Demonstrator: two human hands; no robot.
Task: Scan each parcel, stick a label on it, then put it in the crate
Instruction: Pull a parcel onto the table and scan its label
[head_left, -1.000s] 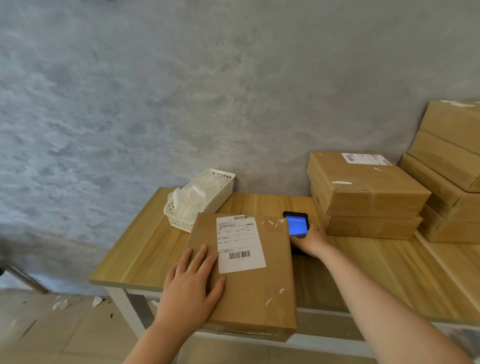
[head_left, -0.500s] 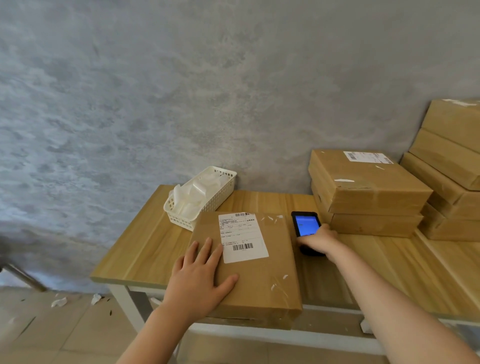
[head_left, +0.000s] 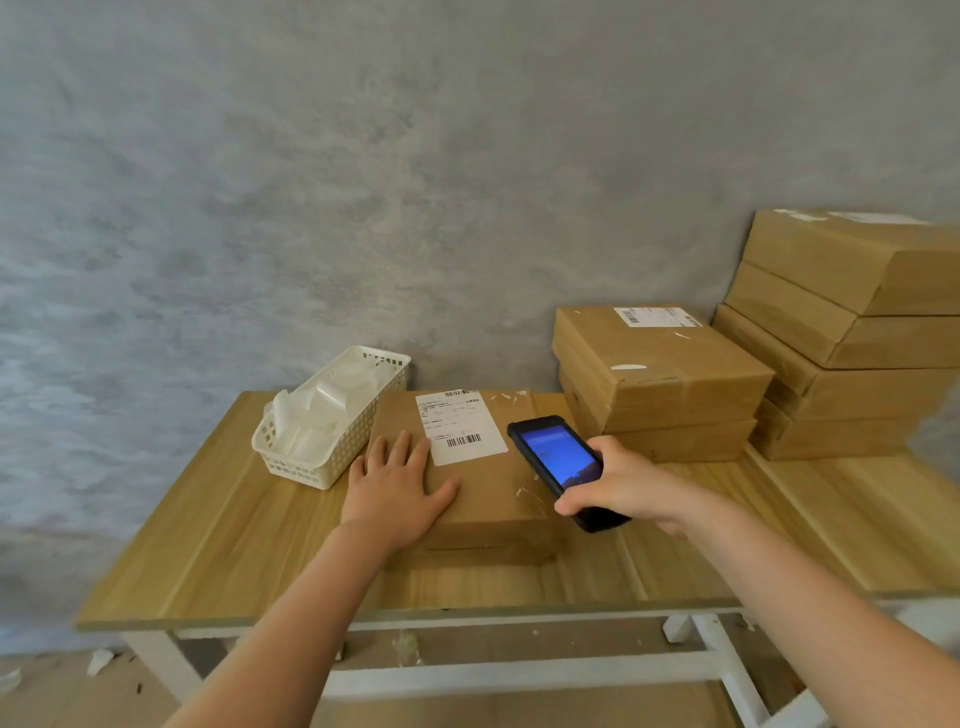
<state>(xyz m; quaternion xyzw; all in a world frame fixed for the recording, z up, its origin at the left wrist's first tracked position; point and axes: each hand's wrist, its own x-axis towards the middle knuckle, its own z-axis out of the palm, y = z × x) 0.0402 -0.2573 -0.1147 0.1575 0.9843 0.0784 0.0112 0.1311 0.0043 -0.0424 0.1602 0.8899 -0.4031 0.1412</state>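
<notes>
- Parcel (head_left: 483, 483): lies flat on the table (head_left: 218, 525), beside the basket (head_left: 332, 415), label up for scanning.
- Left hand (head_left: 397, 486): fingers straight and spread, pressing the parcel steady.
- Right hand (head_left: 618, 480): fingers curled round the scanner (head_left: 558, 462), raised over the parcel's right edge.

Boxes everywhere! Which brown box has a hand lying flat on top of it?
The lone parcel at the table's middle, under the left hand. Its white label faces up; the other boxes sit stacked at right, untouched.
</notes>
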